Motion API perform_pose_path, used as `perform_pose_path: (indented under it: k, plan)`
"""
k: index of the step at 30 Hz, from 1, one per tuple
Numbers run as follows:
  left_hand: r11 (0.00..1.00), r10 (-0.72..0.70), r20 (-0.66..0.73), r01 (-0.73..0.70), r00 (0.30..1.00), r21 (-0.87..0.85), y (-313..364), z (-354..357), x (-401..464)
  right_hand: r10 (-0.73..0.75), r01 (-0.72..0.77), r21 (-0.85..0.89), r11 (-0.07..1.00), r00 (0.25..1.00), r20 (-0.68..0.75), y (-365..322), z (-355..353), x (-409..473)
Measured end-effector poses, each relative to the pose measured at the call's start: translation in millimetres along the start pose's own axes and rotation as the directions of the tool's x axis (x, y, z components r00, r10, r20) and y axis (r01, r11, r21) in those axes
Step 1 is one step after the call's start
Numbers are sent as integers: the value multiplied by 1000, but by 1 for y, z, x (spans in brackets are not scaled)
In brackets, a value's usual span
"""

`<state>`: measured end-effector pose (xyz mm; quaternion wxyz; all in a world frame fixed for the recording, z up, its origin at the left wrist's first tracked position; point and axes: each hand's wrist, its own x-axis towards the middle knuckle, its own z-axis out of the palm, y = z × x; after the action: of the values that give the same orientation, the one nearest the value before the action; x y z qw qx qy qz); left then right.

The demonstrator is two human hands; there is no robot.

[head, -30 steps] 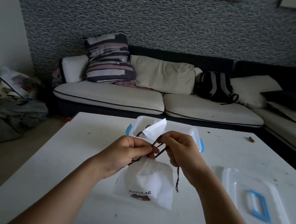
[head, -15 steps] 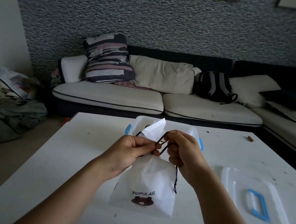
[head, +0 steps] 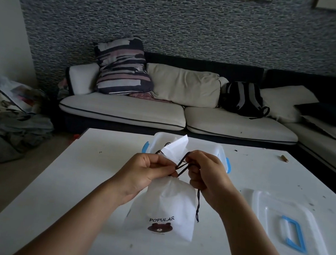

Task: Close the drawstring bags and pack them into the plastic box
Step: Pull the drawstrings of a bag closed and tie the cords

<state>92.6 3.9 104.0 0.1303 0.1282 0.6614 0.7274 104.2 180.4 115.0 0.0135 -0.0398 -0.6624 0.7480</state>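
Observation:
A white drawstring bag (head: 169, 206) printed with "POPULAR" and a brown bear hangs upright over the white table (head: 70, 189), its bottom edge near the surface. My left hand (head: 145, 171) pinches the gathered neck of the bag. My right hand (head: 206, 172) grips the dark drawstring (head: 183, 166), and one cord end dangles down the bag's right side. Behind my hands stands the clear plastic box (head: 222, 152) with blue latches, and another white bag (head: 176, 148) sticks out of it.
The box's clear lid (head: 307, 240) with a blue handle lies flat on the table at the right. A small brown object (head: 284, 159) lies near the far right table edge. Beyond the table are a sofa (head: 177, 115) with cushions and a backpack.
The bag has been lifted from lying slumped to hanging upright, so its print faces me. Both hands stay at the neck, working the drawstring.

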Motion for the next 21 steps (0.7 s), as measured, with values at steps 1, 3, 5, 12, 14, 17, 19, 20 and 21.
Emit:
perform_pose_path:
  k: [1, 3, 5, 12, 14, 17, 19, 20, 21]
  plan:
    - [1000, -4, 3, 4, 1000, 0, 0, 0, 0, 3, -3, 1, 1000, 1000, 0, 0, -1, 0]
    - [1000, -19, 0, 19, 1000, 5, 1, -1, 0, 7, -7, 0, 1000, 1000, 6, -1, -1, 0]
    - [999, -35, -22, 36, 999, 9, 1, 1, 0, 13, -13, 8, 1000, 1000, 28, -1, -1, -1]
    - [983, -84, -253, 38, 964, -181, 2, 0, 8, -33, 68, -296, 953, 992, 120, -6, -25, -1]
    - [978, -70, -317, 3, 946, -208, 1, -3, 11, -81, 117, -604, 789, 993, 87, -9, -32, -3]
    - [988, -32, -345, -24, 938, -155, -1, -4, 10, -177, 177, -739, 650, 981, 80, -13, -37, -6]
    - [998, 23, -306, -39, 952, -46, -3, -2, 8, -256, 281, -711, 645, 956, 145, -18, -33, -11]
    - [999, 52, -261, -50, 964, 17, -5, 0, 8, -302, 340, -694, 635, 936, 182, -20, -28, -13]
    - [995, 74, -204, -60, 976, 77, -6, 2, 6, -354, 398, -675, 622, 911, 211, -21, -22, -15]
